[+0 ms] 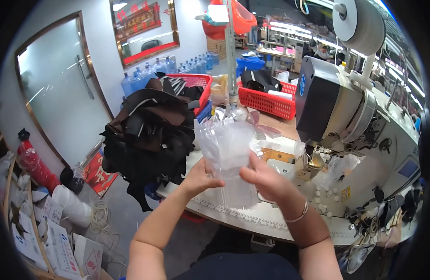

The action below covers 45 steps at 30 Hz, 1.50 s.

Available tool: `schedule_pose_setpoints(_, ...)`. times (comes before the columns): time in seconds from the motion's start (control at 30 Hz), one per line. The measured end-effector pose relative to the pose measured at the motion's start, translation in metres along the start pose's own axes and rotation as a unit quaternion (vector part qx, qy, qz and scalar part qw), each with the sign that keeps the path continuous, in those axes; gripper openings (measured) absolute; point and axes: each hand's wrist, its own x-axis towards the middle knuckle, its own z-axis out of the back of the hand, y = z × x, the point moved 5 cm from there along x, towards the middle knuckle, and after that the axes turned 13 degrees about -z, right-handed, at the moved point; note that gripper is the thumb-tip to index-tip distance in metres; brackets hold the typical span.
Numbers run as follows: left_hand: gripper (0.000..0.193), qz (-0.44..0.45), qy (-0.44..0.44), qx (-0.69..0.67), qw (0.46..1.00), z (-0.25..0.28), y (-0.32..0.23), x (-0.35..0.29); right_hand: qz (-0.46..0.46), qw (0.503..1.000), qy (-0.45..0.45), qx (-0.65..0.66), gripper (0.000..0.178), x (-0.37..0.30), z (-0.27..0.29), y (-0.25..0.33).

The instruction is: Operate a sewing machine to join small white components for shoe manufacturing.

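Between my hands, over the front of the sewing table (289, 226), is a bundle of clear plastic sheets or bags (228, 156). My left hand (200, 179) grips its left side, thumb across the front. On the right edge my right hand (264, 176) is closed too, thumb on the near face; a bracelet circles that wrist. The upper end of the bundle fans out, and its lower end hangs above the ruler strip at the table edge. Just right of my right hand stands the sewing machine (334, 112), its needle area beside a metal plate (281, 167).
A big heap of black and brown cut pieces (147, 140) lies left of the bundle. Behind are red baskets (267, 101) and a metal post (231, 56). White round bits (323, 198) and crumpled plastic (341, 165) lie near the machine. Cartons (54, 233) stand at lower left.
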Motion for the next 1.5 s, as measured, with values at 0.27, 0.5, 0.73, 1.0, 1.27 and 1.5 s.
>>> schedule_pose_setpoints(0.27,0.078,-0.139,-0.038,-0.384,0.912,-0.013,0.054,0.002,-0.201,0.814,-0.118,-0.531,0.091,0.059,-0.020,0.034)
schedule_pose_setpoints(0.5,0.072,-0.130,-0.033,-0.245,0.960,-0.014,0.069,0.002,-0.144,0.815,-0.104,-0.551,0.078,0.072,0.002,-0.030)
schedule_pose_setpoints(0.73,0.066,0.106,-0.149,-0.484,0.856,0.028,0.093,-0.024,-0.174,0.748,-0.041,-0.639,0.081,0.078,0.003,-0.059)
schedule_pose_setpoints(1.0,0.044,-0.072,-0.161,0.422,0.889,0.060,0.023,-0.021,-0.100,0.856,-0.077,-0.501,0.063,0.070,0.000,-0.147)
schedule_pose_setpoints(1.27,0.038,0.052,-0.090,0.545,0.832,0.052,0.040,-0.013,0.065,0.874,-0.156,-0.456,0.043,-0.022,0.029,-0.121)
schedule_pose_setpoints(1.5,0.020,0.155,-0.076,0.305,0.937,0.055,0.033,-0.006,-0.003,0.889,-0.243,-0.389,0.034,-0.109,0.062,-0.133)
